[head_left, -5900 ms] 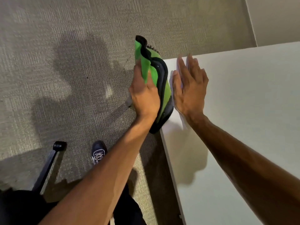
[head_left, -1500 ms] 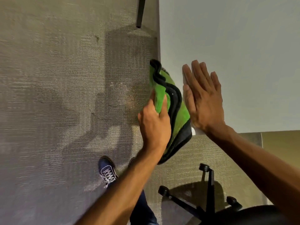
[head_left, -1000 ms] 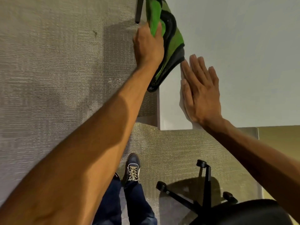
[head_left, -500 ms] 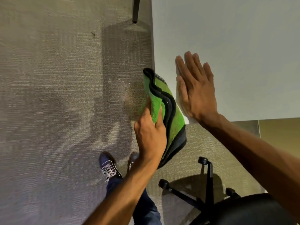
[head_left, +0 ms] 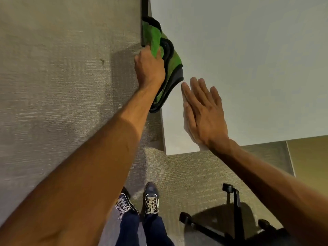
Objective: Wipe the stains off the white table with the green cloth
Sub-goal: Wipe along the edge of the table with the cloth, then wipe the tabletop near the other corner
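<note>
No stains show on the white worktop [head_left: 248, 59] from this view, so progress is hard to judge; wiping looks mid-stroke along its left edge. Left hand [head_left: 149, 68], grip pinching the green cloth [head_left: 164, 55], presses it against the edge in the upper centre of the frame. Right hand [head_left: 202, 110] lies flat, fingers spread, on the worktop near the corner. Versus 0.5 s ago, the cloth has slid up the frame, from below the right hand to above it
</note>
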`<state>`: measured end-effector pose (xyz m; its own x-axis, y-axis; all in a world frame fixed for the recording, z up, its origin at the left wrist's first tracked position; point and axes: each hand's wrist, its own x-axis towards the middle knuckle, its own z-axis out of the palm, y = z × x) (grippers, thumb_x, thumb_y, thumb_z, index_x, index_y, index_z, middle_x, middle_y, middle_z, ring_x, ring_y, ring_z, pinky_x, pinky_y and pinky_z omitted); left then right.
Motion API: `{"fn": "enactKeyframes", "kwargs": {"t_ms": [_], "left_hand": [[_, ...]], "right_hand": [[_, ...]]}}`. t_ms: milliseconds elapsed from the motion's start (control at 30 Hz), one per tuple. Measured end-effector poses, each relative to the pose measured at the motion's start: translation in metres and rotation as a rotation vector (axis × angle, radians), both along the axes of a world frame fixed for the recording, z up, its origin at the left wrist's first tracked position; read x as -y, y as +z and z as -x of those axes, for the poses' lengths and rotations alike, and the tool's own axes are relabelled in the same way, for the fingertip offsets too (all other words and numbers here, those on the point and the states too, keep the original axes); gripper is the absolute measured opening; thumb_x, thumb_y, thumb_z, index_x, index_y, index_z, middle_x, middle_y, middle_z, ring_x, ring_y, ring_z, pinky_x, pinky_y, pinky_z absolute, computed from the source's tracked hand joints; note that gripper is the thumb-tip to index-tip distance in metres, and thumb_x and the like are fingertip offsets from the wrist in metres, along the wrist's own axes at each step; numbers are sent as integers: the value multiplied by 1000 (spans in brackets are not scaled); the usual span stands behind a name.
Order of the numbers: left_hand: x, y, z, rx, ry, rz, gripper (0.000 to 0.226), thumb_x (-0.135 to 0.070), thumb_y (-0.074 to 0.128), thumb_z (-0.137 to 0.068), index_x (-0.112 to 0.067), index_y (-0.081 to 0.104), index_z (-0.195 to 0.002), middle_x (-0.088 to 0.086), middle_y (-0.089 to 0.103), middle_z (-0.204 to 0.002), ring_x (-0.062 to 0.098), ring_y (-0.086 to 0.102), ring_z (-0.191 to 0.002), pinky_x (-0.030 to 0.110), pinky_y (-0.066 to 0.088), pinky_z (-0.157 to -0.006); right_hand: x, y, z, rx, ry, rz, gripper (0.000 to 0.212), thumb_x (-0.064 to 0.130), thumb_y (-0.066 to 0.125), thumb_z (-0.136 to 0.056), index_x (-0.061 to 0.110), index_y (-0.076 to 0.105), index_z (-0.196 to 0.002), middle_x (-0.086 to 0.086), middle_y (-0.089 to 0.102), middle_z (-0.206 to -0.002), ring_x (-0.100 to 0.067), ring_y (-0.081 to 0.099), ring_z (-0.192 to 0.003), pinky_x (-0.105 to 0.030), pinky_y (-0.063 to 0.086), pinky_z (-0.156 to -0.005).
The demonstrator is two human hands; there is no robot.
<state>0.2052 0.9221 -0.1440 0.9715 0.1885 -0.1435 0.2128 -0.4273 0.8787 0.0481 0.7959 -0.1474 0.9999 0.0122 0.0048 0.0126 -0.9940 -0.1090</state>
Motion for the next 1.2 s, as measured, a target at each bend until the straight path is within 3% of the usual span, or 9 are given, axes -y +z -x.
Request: {"fn": "enactKeyframes", "kwargs": {"t_ms": [133, 300, 400, 567, 667, 767, 900, 1067, 1200], "left_hand": [[-2, -1, 27, -13, -13, -11, 27, -27, 49, -103, -6, 66, -104, 5, 67, -94, 12, 58, -77, 8, 38, -49], [-14, 0, 128, 17, -21, -28, 29, -28, 50, -102, -6, 67, -110, 4, 70, -93, 14, 62, -79, 16, 44, -69], [-18, 3, 174, -26, -5, -42, 31, -29, 52, -101, -6, 67, -115, 8, 74, -100, 18, 67, -87, 2, 39, -68], [-17, 28, 178, 123, -71, -129, 38, -19, 58, -97, -2, 59, -132, 16, 67, -126, 23, 65, -112, 8, 42, -94], [-1, 39, 156, 304, -343, -243, 63, -4, 61, -90, -6, 38, -149, 13, 43, -153, 24, 40, -142, 33, 33, -117], [21, 39, 128, 373, -781, -510, 73, -27, 59, -95, -8, 24, -155, 12, 22, -162, 26, 13, -152, 48, 15, -124], [22, 24, 129, 239, -1051, -800, 90, -72, 16, -93, -11, 0, -157, 10, -8, -165, 22, -14, -152, 49, -6, -124], [2, 24, 129, 40, -796, -53, 53, -39, 24, -104, -19, 29, -153, -2, 22, -163, 4, 14, -150, 40, 8, -125], [-10, 31, 116, -110, -453, 416, 37, -19, 43, -100, -19, 59, -134, -3, 59, -139, 8, 51, -132, 39, 35, -117]], "right_hand": [[3, 1, 1, -3, 15, -3, 56, 33, 20, -110, 22, 17, -165, -4, 13, -174, -21, 6, -163, -52, 11, -131], [10, -1, 2, -27, 57, -44, 62, 38, 15, -106, 19, 19, -165, -7, 15, -174, -24, 9, -162, -55, 13, -129], [13, 3, 3, -38, 106, -102, 69, 40, 14, -101, 14, 22, -164, -9, 17, -173, -26, 10, -162, -56, 13, -129], [8, 24, 6, 83, -138, -649, 60, 31, 31, -98, 3, 55, -145, -13, 51, -156, -24, 42, -151, -46, 27, -128], [11, 45, 10, 251, -565, -1082, 44, 23, 47, -97, 5, 70, -131, -5, 70, -135, -12, 62, -129, -33, 46, -116], [23, 64, 25, 487, -766, -1049, 36, 2, 46, -101, 8, 73, -123, -2, 74, -121, -7, 67, -115, -31, 54, -104], [14, 76, 48, 686, -634, -825, 33, -1, 51, -96, 4, 70, -121, -6, 69, -124, -13, 62, -118, -25, 51, -100], [-6, 75, 41, 224, -370, -808, 44, 4, 50, -97, 6, 61, -139, -14, 56, -148, -27, 52, -137, -44, 47, -113], [-28, 56, 17, -141, -336, -510, 74, 56, 50, -100, 29, 23, -164, -20, 20, -170, -36, 10, -160, -54, 14, -129]]}}
